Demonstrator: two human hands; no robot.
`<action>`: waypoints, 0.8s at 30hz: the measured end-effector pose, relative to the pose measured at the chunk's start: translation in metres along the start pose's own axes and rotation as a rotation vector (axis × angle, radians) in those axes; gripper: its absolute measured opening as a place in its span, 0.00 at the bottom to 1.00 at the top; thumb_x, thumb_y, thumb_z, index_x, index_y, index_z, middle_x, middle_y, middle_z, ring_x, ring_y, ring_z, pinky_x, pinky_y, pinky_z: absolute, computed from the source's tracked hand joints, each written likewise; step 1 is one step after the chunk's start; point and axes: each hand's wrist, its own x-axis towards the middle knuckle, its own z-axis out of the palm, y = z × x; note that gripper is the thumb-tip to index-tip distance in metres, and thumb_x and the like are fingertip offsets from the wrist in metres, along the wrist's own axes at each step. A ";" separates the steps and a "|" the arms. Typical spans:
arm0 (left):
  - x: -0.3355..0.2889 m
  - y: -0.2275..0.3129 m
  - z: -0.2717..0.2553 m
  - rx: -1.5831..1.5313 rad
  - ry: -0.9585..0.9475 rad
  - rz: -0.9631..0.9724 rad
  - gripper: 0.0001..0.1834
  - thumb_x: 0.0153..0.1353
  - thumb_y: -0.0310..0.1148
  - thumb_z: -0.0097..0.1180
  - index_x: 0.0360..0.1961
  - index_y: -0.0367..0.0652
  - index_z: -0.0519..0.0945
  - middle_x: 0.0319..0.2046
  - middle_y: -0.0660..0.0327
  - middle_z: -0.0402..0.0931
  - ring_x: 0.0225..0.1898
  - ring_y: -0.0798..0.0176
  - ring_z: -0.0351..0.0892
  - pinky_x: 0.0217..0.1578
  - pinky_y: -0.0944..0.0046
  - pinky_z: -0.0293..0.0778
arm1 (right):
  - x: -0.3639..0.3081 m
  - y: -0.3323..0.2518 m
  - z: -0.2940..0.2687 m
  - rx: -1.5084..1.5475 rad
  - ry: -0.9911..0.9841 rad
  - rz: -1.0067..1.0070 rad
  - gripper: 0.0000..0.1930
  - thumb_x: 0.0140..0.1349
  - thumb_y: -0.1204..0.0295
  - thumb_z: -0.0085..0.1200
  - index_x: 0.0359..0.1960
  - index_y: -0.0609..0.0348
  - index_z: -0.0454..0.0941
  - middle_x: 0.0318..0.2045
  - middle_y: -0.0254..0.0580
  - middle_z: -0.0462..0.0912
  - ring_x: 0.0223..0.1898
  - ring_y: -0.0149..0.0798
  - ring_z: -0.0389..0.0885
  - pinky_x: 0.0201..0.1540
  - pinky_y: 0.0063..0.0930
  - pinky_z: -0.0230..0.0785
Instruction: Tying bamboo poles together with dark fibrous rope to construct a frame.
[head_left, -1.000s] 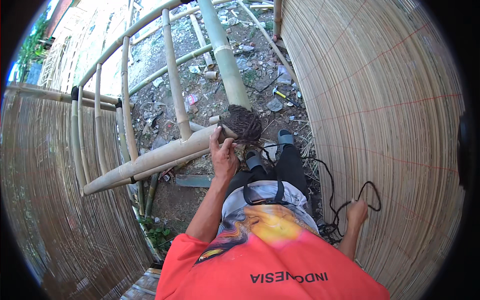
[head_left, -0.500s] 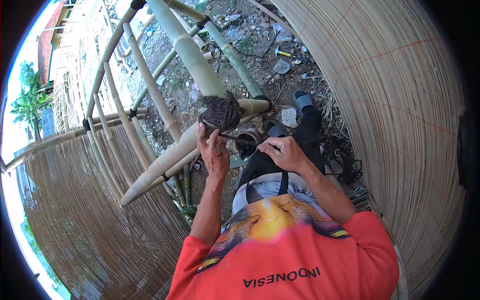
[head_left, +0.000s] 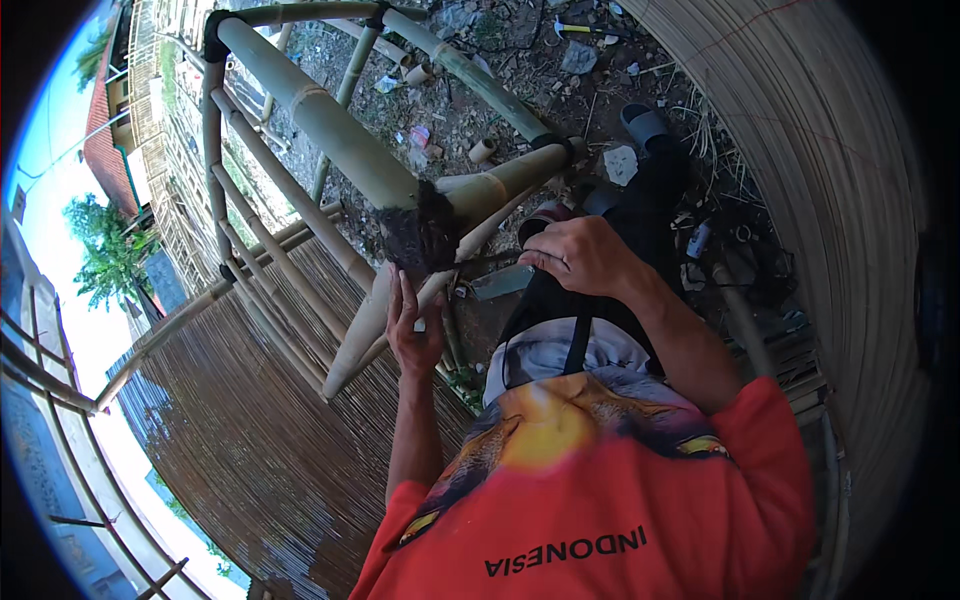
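Only writing I can spot is dark block lettering, flipped upside down low on the red shirt. Left hand has its fingers stretched out, tips against the bamboo rail just below the dark fibre wrap. Right hand, right of centre, has its fingers curled tight around the cord, pulled out straight from the wrap. That wrap's near mid-frame at the bamboo joint, blackish-brown, shaggy, kinda lumpy.

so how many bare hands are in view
2: the left hand at the dark fibre lashing on the bamboo frame; the right hand to its right, pinching the dark cord.
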 end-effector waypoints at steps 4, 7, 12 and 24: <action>0.019 -0.011 -0.012 -0.285 0.093 -0.357 0.41 0.59 0.22 0.68 0.74 0.36 0.67 0.71 0.43 0.68 0.73 0.52 0.67 0.71 0.55 0.63 | 0.012 -0.004 -0.010 -0.035 -0.041 0.023 0.08 0.63 0.66 0.67 0.34 0.56 0.86 0.28 0.45 0.86 0.30 0.49 0.86 0.33 0.40 0.77; 0.036 -0.046 -0.015 -0.397 0.026 -0.353 0.36 0.66 0.23 0.62 0.74 0.37 0.66 0.70 0.49 0.71 0.65 0.58 0.76 0.68 0.60 0.68 | 0.011 -0.021 -0.009 -0.002 -0.029 -0.013 0.08 0.63 0.66 0.67 0.34 0.57 0.85 0.28 0.46 0.85 0.29 0.50 0.85 0.31 0.41 0.76; 0.052 -0.045 -0.003 -0.697 0.048 -0.521 0.24 0.69 0.28 0.64 0.65 0.36 0.78 0.59 0.57 0.82 0.59 0.65 0.80 0.63 0.63 0.72 | -0.016 -0.100 0.008 0.023 0.029 0.123 0.11 0.66 0.65 0.64 0.31 0.58 0.81 0.24 0.48 0.82 0.26 0.54 0.83 0.27 0.44 0.74; 0.045 -0.039 0.001 -0.719 0.072 -0.472 0.33 0.57 0.34 0.77 0.62 0.35 0.78 0.57 0.55 0.81 0.56 0.62 0.79 0.60 0.63 0.73 | -0.034 -0.111 0.022 -0.082 0.022 0.174 0.08 0.68 0.72 0.61 0.37 0.66 0.83 0.30 0.54 0.85 0.30 0.56 0.85 0.32 0.42 0.76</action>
